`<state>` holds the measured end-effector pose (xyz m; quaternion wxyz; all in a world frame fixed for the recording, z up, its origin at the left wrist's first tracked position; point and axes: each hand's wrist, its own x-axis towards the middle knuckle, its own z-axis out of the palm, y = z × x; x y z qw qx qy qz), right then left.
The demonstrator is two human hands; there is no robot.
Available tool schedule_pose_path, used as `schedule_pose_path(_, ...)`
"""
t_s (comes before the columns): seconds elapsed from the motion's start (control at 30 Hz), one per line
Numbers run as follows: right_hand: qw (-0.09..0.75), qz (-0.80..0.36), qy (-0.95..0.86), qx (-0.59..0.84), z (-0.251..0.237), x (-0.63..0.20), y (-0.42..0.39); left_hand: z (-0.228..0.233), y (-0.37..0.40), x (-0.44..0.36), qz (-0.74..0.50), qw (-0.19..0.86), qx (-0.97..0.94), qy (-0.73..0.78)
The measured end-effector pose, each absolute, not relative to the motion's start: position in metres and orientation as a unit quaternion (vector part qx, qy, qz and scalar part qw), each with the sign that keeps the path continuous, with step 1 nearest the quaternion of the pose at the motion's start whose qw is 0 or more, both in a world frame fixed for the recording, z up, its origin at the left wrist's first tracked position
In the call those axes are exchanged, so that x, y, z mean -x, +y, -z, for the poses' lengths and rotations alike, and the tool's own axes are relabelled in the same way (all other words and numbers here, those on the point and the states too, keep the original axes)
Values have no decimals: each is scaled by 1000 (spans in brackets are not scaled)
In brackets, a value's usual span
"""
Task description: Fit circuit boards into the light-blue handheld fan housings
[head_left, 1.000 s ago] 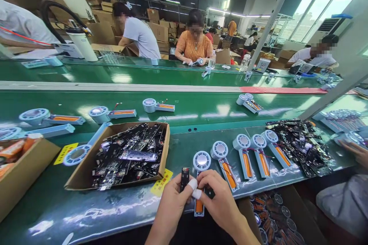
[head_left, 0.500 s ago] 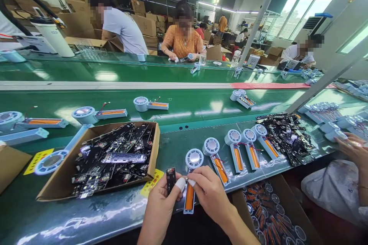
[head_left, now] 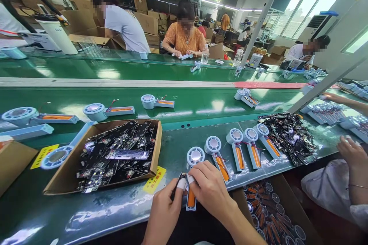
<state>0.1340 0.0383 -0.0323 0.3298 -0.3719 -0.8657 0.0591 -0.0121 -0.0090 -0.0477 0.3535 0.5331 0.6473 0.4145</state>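
Note:
My left hand (head_left: pixel 165 204) is closed on a small black circuit board (head_left: pixel 182 176), held upright; a white cover is on the thumb tip. My right hand (head_left: pixel 208 185) pinches at the board's upper end, its white-covered fingertip against it. What lies between those fingertips is too small and covered to make out. Under both hands lies a light-blue fan body (head_left: pixel 196 156) with a round head. Its open handle shows an orange battery (head_left: pixel 191 198), partly hidden by my fingers.
A cardboard box (head_left: pixel 159 149) of black circuit boards stands left, a loose board pile (head_left: pixel 293 138) right. More fan bodies (head_left: pixel 213 144) line the bench; others (head_left: pixel 148 101) lie on the green belt (head_left: pixel 201 103). A box of fan bodies (head_left: pixel 273 214) sits below. A co-worker's hand (head_left: pixel 352 151) is at right.
The circuit board has tilted and moved right, against my right fingertips, over the fan handle. Earlier it stood apart from them. The view has shifted slightly.

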Motion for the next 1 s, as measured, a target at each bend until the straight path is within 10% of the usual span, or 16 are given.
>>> schedule_pose_path(0.33,221,57,-891,394,26,-127,29,67,-15,8,-423,133,-647,620)
schedule_pose_path(1.0,283,-228,-893,265,31,-164,68,47,7,30,-296,233,-755,537)
